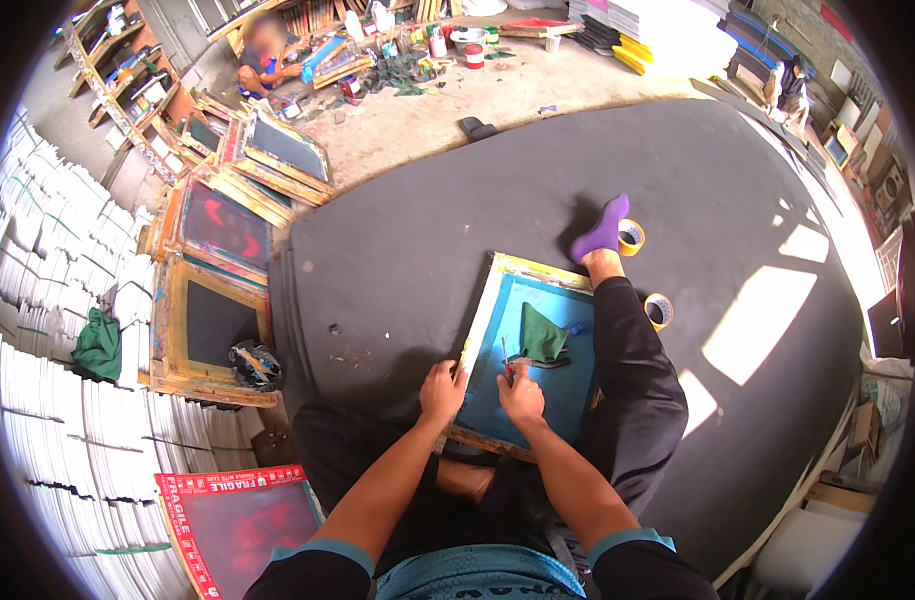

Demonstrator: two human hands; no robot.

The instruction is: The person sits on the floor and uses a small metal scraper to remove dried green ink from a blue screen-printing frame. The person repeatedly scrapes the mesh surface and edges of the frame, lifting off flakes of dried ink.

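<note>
A wooden-edged screen frame (pixel 500 300) with blue mesh lies tilted between my legs on the dark sheet. My left hand (pixel 443 391) is closed on its left edge. Over the mesh, my right hand (pixel 522 394) is closed around a thin, reddish, stick-like tool (pixel 507 357) pointing away from me; its exact kind is too small to make out. Just beyond that hand lies a crumpled green cloth (pixel 544 333). A small blue object (pixel 576 328) sits beside the cloth, and a dark strip (pixel 552 364) lies below it.
Two tape rolls (pixel 631 238) rest right of my outstretched leg. Stacked screen frames (pixel 225 225) and piles of white sheets (pixel 58 400) stand on the left. A red-taped frame (pixel 243 530) is near left. Two other people sit farther off, among cans and pots.
</note>
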